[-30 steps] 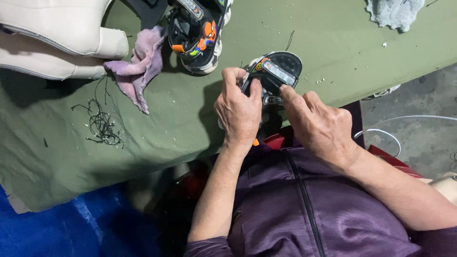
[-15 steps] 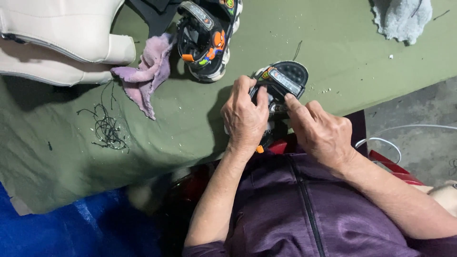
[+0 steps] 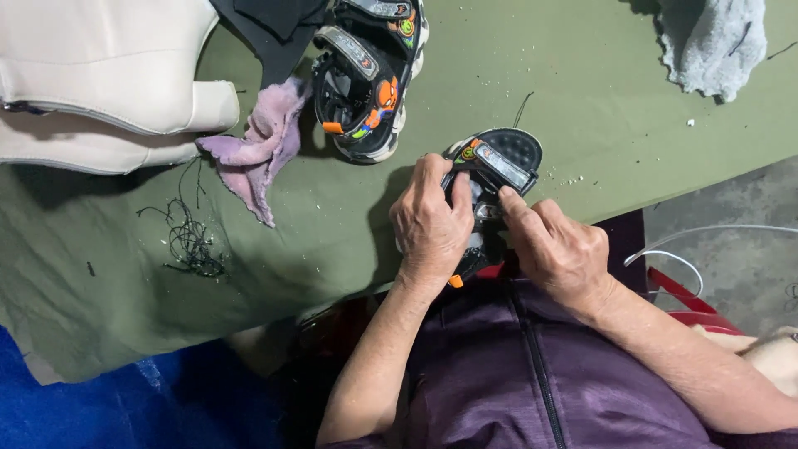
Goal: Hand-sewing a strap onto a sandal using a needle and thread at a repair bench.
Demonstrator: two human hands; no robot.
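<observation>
From the head view, the left hand (image 3: pixel 431 226) is wrapped around a small black child's sandal with orange trim and a grey strap (image 3: pixel 492 170), pinning it at the near edge of the green cloth-covered tabletop (image 3: pixel 582 75). The right hand (image 3: pixel 559 249) pinches at the strap with its fingertips (image 3: pixel 509 199). It looks like strap fitting or trimming; the next move would call for a steady pinch. 1 matching sandal (image 3: pixel 366 79) stands farther back, beside a crumpled pink rag (image 3: pixel 259 150) and loose black threads (image 3: pixel 189 237).
</observation>
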